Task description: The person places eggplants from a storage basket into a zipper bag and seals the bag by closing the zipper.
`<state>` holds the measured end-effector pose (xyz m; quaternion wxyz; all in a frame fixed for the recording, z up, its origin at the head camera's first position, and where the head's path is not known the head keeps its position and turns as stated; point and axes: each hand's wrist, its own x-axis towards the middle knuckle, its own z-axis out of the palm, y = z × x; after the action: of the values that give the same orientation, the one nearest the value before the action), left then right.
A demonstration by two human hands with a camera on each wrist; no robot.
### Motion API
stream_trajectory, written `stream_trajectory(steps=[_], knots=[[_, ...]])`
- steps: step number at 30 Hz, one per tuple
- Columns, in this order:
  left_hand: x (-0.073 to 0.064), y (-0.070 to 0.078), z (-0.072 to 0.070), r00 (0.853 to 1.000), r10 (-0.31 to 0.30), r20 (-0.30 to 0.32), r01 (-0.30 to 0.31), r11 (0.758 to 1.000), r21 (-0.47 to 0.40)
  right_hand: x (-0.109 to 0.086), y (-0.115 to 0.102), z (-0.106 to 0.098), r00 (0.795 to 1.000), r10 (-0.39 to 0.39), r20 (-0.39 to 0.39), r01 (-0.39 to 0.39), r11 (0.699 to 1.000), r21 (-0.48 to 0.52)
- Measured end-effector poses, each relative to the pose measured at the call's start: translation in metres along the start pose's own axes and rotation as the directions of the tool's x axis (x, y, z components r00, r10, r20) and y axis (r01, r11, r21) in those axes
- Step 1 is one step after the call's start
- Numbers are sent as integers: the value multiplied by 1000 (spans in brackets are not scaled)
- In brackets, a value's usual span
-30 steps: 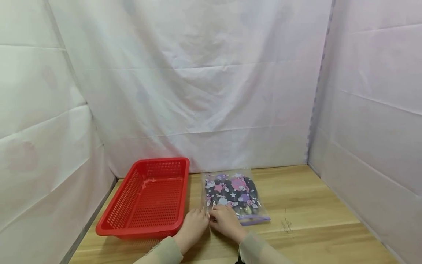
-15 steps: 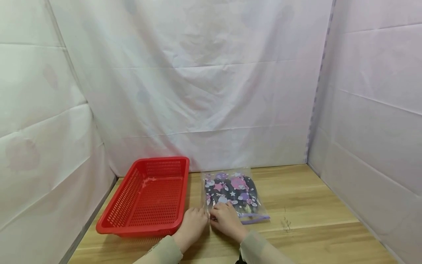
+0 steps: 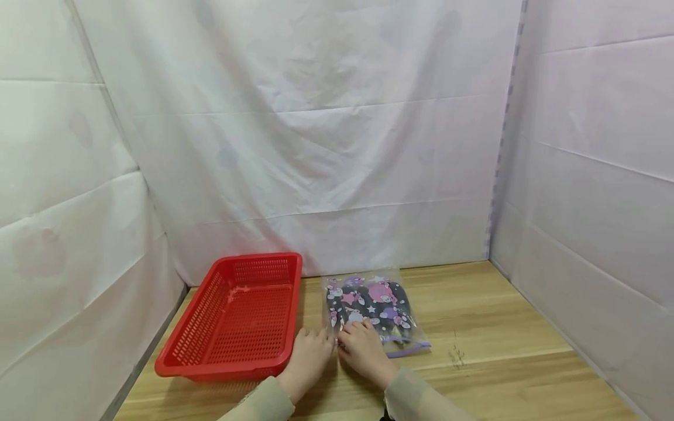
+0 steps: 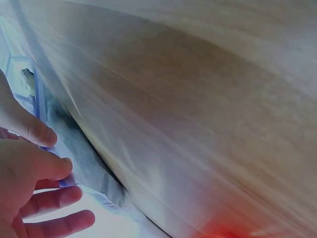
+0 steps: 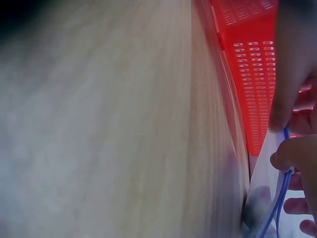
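A clear zip bag (image 3: pixel 371 309) with pink, purple and white cartoon prints lies on the table, something dark inside it. Its purple zip edge (image 3: pixel 409 351) faces the person, and two purple strips show apart near the right corner. At the bag's near left corner, my left hand (image 3: pixel 309 358) pinches the zip edge. Close beside it, my right hand (image 3: pixel 365 354) pinches the same edge. In the right wrist view, the thumb and finger hold the purple strip (image 5: pixel 281 196). A purple bit of zip (image 4: pixel 67 181) shows by the fingers in the left wrist view.
A red plastic basket (image 3: pixel 298 316) stands just left of the bag, its near right corner close to my left forearm. The wooden table (image 3: pixel 495 327) extends to the right. White cloth (image 3: pixel 337 146) hangs behind and at both sides.
My right hand has shifted very slightly to the right and away from the person. The purple strips near the bag's right corner look a little farther apart. The left hand has barely moved.
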<state>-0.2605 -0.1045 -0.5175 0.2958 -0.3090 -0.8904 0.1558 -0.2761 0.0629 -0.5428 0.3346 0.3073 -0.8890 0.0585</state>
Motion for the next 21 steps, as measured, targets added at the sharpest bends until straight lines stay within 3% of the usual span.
stream_trajectory(steps=[10, 21], knots=[[7, 4, -6, 999, 30, -33, -29, 1000, 4, -1, -3, 2, 999, -11, -31, 10, 999, -45], [4, 2, -5, 999, 44, 1, -43, 999, -9, 0, -2, -2, 1000, -13, 17, 13, 1000, -18]])
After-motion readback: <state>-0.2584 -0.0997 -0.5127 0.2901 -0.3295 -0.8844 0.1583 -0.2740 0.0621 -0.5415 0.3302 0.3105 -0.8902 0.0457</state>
